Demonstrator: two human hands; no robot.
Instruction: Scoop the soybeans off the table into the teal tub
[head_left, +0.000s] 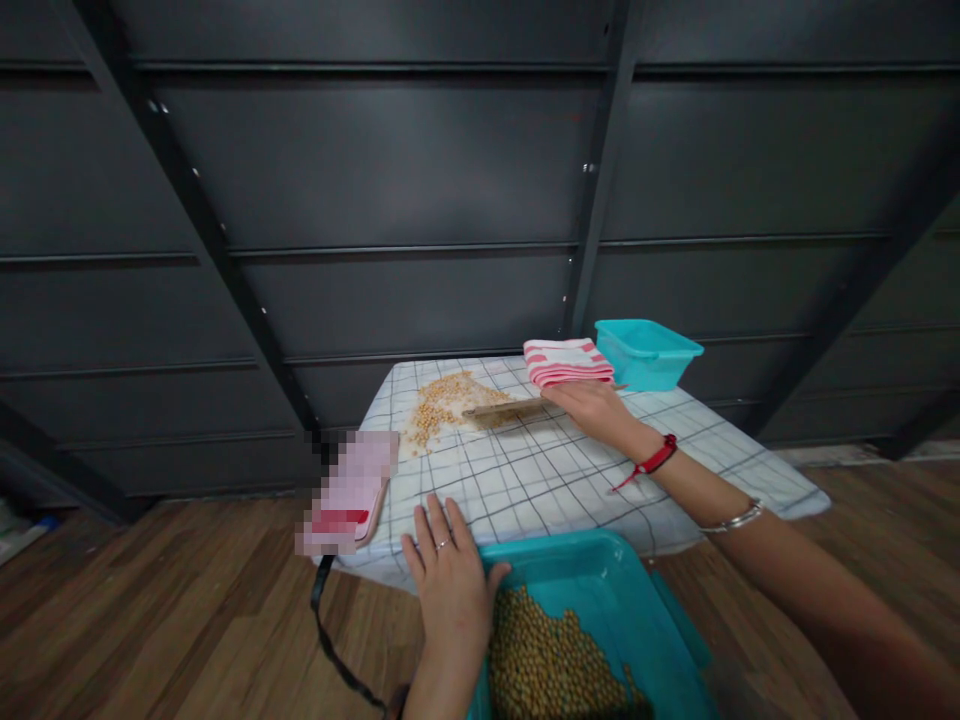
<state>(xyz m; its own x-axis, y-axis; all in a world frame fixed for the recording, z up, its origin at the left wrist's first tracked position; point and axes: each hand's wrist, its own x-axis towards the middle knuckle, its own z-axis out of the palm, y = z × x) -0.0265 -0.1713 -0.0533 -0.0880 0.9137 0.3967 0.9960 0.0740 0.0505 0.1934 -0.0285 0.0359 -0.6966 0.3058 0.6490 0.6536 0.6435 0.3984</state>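
A small table wears a white cloth with a dark grid (525, 480). A pile of yellow beans (442, 405) lies spread at its far left. My right hand (592, 408) reaches across the table, shut on a flat wooden scraper (499, 408) whose end touches the beans. My left hand (450, 575) grips the left rim of a teal tray (600, 575) at the near edge, thumb inside, fingers outside. The tray holds a heap of the same beans (547, 660). A red cord and a silver bangle circle my right wrist.
A folded red-and-white striped towel (566, 360) and a smaller teal tub (649, 352) sit at the table's far right. A pink blurred object (349, 490) with a black strap lies at the near left corner. Dark metal wall panels stand behind; wooden floor surrounds the table.
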